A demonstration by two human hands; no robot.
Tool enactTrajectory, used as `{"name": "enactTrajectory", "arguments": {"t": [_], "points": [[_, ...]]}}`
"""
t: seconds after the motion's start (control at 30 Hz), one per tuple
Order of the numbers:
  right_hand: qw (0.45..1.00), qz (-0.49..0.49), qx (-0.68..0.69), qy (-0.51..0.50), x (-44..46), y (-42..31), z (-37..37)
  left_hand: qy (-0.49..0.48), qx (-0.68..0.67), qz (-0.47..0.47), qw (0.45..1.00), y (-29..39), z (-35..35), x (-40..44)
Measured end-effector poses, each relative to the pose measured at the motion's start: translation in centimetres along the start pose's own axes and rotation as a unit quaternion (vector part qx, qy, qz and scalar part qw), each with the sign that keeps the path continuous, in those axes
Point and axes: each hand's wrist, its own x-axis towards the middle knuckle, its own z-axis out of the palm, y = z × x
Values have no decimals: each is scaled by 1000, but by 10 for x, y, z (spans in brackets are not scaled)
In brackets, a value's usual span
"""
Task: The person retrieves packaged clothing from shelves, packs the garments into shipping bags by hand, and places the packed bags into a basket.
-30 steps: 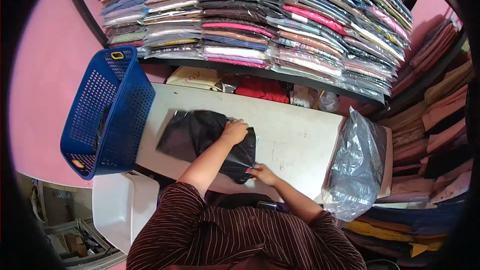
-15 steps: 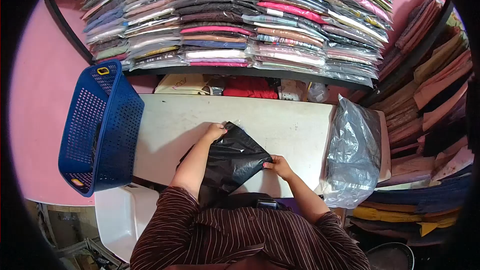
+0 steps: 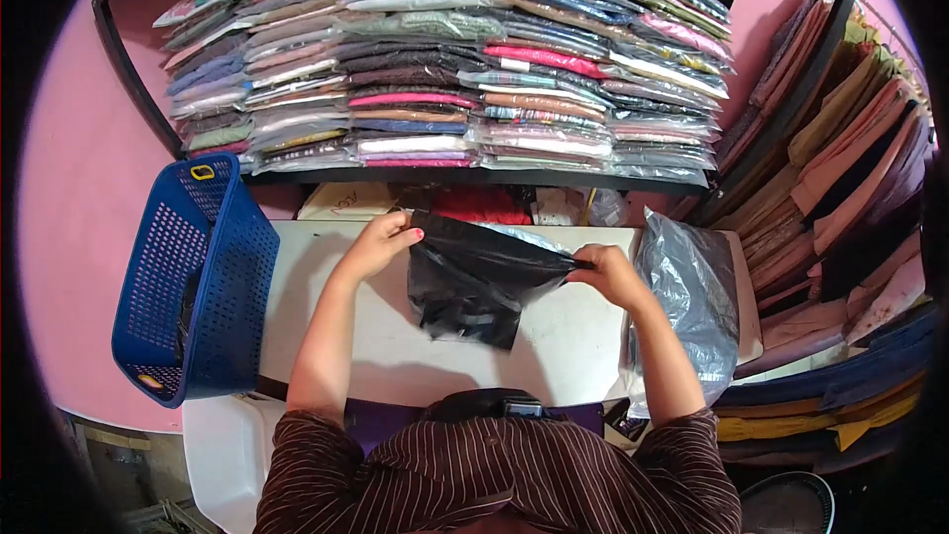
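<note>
A black plastic bag (image 3: 474, 282) hangs spread between my two hands above the white table (image 3: 306, 311). My left hand (image 3: 381, 242) pinches its upper left corner, thumb on the near side. At the bag's right corner, the fingers of my right hand (image 3: 608, 275) are closed on gathered plastic. The bag's lower edge is loose and slightly blurred. Behind its top edge shows a strip of clear, shiny plastic (image 3: 524, 234); whether it belongs to the bag or to something behind it, I cannot tell.
A blue perforated basket (image 3: 232, 287) stands left, above a white tub (image 3: 222, 455). On the right lies a large clear plastic bag with dark contents (image 3: 687, 297). Stacks of plastic-wrapped garments (image 3: 425, 79) fill the shelf ahead. Clothes (image 3: 840, 218) hang along the right wall.
Both hands have moved forward, away from my body, and farther apart. The black bag came with them and is now stretched along its top edge. The head view has shifted slightly.
</note>
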Motion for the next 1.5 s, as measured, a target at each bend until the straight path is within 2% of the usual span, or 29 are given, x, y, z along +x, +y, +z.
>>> {"name": "enactTrajectory", "arguments": {"t": [0.1,0.17,0.23,0.3,0.33,0.4,0.47,0.53,0.57,0.6,0.63,0.67,0.7,0.77,0.83,0.87,0.93,1.0,1.03,1.07,1.1,1.13,1.2,1.23,1.3,1.33,1.4,1.43,1.5], "points": [[996,-43,-48,58,-1,-61,-50,-43,43,30,998,48,-14,-20],[991,-72,-68,95,-1,-91,-78,22,44,188,981,94,-5,-29],[983,-110,-106,103,10,-104,-91,60,80,173,980,96,-13,-18],[982,-94,-106,127,32,-93,-93,108,117,115,980,75,-28,8],[980,-77,-105,149,44,-82,-92,142,191,143,960,84,-21,17],[979,-73,-92,165,74,-46,-84,145,158,130,968,61,-19,54],[978,-70,-80,181,86,-27,-75,171,-21,59,983,45,-10,76],[962,-77,-55,255,93,-18,-70,184,16,81,979,48,-6,81],[952,-86,-74,284,87,-28,-69,205,1,125,971,57,1,73],[953,-84,-74,282,76,-35,-69,226,-16,166,960,63,7,63],[952,-102,-74,277,64,-42,-68,213,51,207,954,59,1,49],[952,-121,-73,273,50,-48,-65,192,46,196,960,61,2,29],[967,-86,-70,230,32,-54,-59,125,107,193,967,55,-6,9],[988,-48,-71,125,-10,-49,-31,45,46,106,992,23,-2,-34],[996,-41,-69,26,-52,-32,13,-77,-9,54,996,-37,5,-74],[998,-34,-60,-11,-73,-22,40,-107,54,26,992,-67,12,-95],[989,47,-34,-137,-116,9,100,-179,152,-48,971,-116,25,-134],[951,110,47,-286,-147,41,140,-174,61,-175,967,-134,39,-161],[955,97,62,-273,-143,41,140,-176,58,-181,966,-145,42,-164],[962,104,76,-241,-141,52,144,-82,65,-146,984,-162,45,-165],[973,154,87,-147,-137,62,149,13,73,-108,991,-179,50,-164],[973,201,96,-50,-132,73,155,14,71,-111,991,-202,55,-160],[940,335,-11,61,-111,91,168,204,209,-154,944,-238,61,-148],[941,334,-12,60,-106,99,178,205,208,-155,944,-237,66,-144],[857,426,278,81,-97,115,200,174,230,-189,939,-228,79,-131],[857,426,278,78,-100,128,213,175,230,-191,938,-224,81,-128],[903,376,197,66,-108,148,236,93,285,-233,925,-219,82,-127],[874,410,248,82,-107,125,222,101,262,-230,932,-235,78,-132],[894,401,195,51,-122,127,221,83,246,-245,934,-235,69,-148]]}}
